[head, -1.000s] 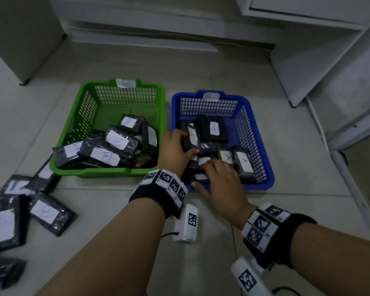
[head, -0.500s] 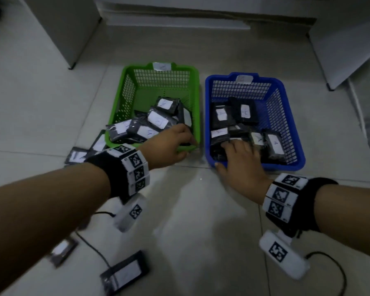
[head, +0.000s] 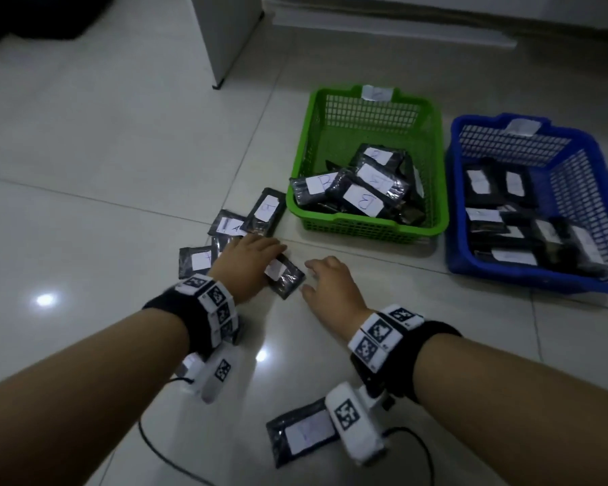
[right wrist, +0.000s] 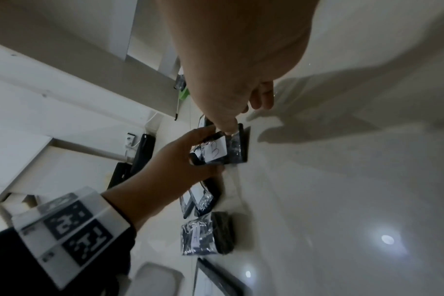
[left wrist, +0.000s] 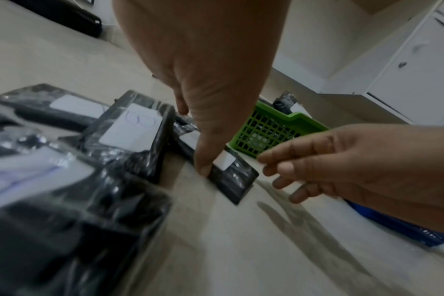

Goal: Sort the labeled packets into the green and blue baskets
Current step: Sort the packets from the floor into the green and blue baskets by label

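Note:
A black packet labelled B [right wrist: 217,153] lies on the floor in front of the green basket [head: 365,224]. My left hand [head: 269,263] grips it, fingers over one edge and thumb at the other. In the left wrist view the thumb [left wrist: 203,166] presses on the packet [left wrist: 232,178] beside its white label. My right hand [head: 313,280] hovers just right of the packet with fingers loosely curled, and its thumb [right wrist: 228,126] touches the packet's far edge. The blue basket [head: 527,275] stands at the right. Both baskets hold several labelled packets.
Loose packets lie on the tiles left of the green basket: one [head: 264,212] against its corner, one marked A [head: 227,224], another [head: 195,261] by my left wrist. One packet [head: 301,431] lies under my right wrist. A white cabinet [head: 225,36] stands behind.
Both hands left the baskets and came down-left to the loose packets on the floor. My left hand took hold of the B packet. The head view swung left.

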`<action>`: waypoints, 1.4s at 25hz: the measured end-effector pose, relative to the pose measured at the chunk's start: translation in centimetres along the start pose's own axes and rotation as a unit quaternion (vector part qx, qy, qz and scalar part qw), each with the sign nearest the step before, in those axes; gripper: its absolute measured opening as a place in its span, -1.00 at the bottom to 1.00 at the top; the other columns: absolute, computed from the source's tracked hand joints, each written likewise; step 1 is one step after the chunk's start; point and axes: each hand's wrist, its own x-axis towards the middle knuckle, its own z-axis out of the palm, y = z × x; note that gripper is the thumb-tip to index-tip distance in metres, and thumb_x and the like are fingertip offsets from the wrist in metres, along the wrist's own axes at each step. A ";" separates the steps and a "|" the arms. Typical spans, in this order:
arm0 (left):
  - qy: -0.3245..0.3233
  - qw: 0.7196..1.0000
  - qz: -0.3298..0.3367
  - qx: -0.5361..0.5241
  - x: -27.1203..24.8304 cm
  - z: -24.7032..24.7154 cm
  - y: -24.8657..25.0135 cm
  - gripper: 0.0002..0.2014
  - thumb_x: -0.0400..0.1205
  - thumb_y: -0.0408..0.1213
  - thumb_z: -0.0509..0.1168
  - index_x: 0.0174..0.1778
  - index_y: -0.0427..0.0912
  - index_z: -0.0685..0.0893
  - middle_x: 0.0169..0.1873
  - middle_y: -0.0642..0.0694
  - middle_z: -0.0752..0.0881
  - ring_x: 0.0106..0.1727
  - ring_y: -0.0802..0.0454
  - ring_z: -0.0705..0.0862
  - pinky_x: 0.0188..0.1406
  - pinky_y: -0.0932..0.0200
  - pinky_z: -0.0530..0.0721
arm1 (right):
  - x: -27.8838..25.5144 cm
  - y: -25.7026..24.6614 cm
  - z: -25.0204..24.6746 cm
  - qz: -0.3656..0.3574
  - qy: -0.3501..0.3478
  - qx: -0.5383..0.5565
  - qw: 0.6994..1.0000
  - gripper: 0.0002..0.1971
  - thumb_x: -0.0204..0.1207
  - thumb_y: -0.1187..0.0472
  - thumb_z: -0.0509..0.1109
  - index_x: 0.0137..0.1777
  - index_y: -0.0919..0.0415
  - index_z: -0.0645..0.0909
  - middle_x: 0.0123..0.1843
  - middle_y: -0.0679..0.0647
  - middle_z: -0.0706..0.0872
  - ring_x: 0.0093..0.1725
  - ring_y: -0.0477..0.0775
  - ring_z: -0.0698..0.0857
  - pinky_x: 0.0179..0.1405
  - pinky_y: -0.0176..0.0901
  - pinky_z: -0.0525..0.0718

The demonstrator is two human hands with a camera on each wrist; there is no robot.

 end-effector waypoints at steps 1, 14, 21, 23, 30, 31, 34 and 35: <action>0.018 1.000 -0.018 0.000 -0.1 0.7 -0.1 -0.35 0.50 -0.15 0.36 0.54 0.03 0.36 0.55 -0.02 0.36 0.54 -0.11 0.32 0.49 -0.12 0.28 | 0.7 -0.6 0.8 0.009 0.011 0.009 1.000 -0.52 0.55 0.16 0.34 0.47 0.20 0.45 0.38 0.20 0.49 0.40 0.21 0.46 0.43 0.01 0.46; 0.147 0.905 -0.249 -0.312 -3.7 2.6 -5.3 0.00 0.14 -0.09 0.67 0.49 0.02 0.32 0.22 -0.09 0.51 0.26 -0.05 0.47 0.26 0.12 0.48 | 4.1 -2.5 3.5 0.088 0.083 0.144 0.982 -0.82 0.41 0.13 0.50 -0.11 0.07 0.53 -0.09 0.05 0.75 -0.01 0.12 0.67 -0.07 -0.14 0.58; 0.160 0.811 -0.270 -0.493 -4.0 -0.5 -3.9 -0.64 0.43 -0.11 0.52 0.10 -0.01 0.60 -0.16 0.07 0.72 -0.22 0.11 0.74 -0.29 0.15 0.76 | 2.4 -2.9 1.8 0.097 0.116 0.305 0.940 -0.86 0.50 0.21 0.43 -0.07 0.09 0.50 -0.17 0.08 0.73 -0.34 0.03 0.69 -0.43 -0.23 0.60; 0.184 0.755 -0.256 -0.575 -3.6 -2.3 -2.6 -0.71 0.51 -0.09 0.44 0.09 -0.03 0.58 -0.14 -0.01 0.72 -0.27 -0.04 0.79 -0.44 0.04 0.78 | 1.7 -3.1 0.7 0.073 0.152 0.335 0.927 -0.86 0.53 0.22 0.41 -0.05 0.04 0.48 -0.14 0.08 0.73 -0.28 0.10 0.73 -0.37 -0.08 0.73; 0.189 0.743 -0.144 -0.626 1.9 -7.4 1.5 -0.42 0.55 -0.40 0.32 0.45 0.10 0.35 -0.02 -0.15 0.75 -0.27 -0.09 0.74 -0.38 0.05 0.75 | 3.4 -1.5 -8.6 -0.008 0.319 0.335 0.887 -0.78 0.57 0.26 0.37 -0.03 -0.11 0.46 -0.05 0.05 0.72 -0.13 0.22 0.75 -0.21 0.07 0.76; 0.197 0.756 -0.134 -0.610 2.7 -7.9 2.0 -0.37 0.55 -0.41 0.33 0.48 0.12 0.29 -0.07 -0.10 0.76 -0.28 -0.02 0.74 -0.40 0.16 0.72 | 3.9 -0.6 -9.8 0.007 0.317 0.330 0.889 -0.80 0.57 0.27 0.36 0.02 -0.06 0.47 -0.03 0.08 0.72 -0.15 0.19 0.75 -0.23 0.07 0.77; 0.223 0.817 -0.123 -0.518 5.4 -7.5 3.4 -0.50 0.51 -0.28 0.41 0.29 0.13 0.36 -0.17 -0.05 0.79 -0.31 0.07 0.75 -0.39 0.14 0.67 | 4.9 2.0 -11.4 0.050 0.261 0.319 0.910 -0.81 0.59 0.32 0.34 0.11 0.05 0.49 0.03 0.15 0.71 -0.28 0.00 0.71 -0.37 -0.03 0.74; 0.220 0.836 -0.127 -0.486 6.2 -7.0 3.8 -0.56 0.50 -0.23 0.42 0.22 0.11 0.39 -0.17 -0.05 0.79 -0.27 0.04 0.75 -0.30 0.08 0.70 | 5.1 2.3 -11.6 0.058 0.253 0.318 0.912 -0.83 0.58 0.32 0.35 0.10 0.10 0.49 0.02 0.17 0.72 -0.36 -0.02 0.70 -0.40 -0.02 0.73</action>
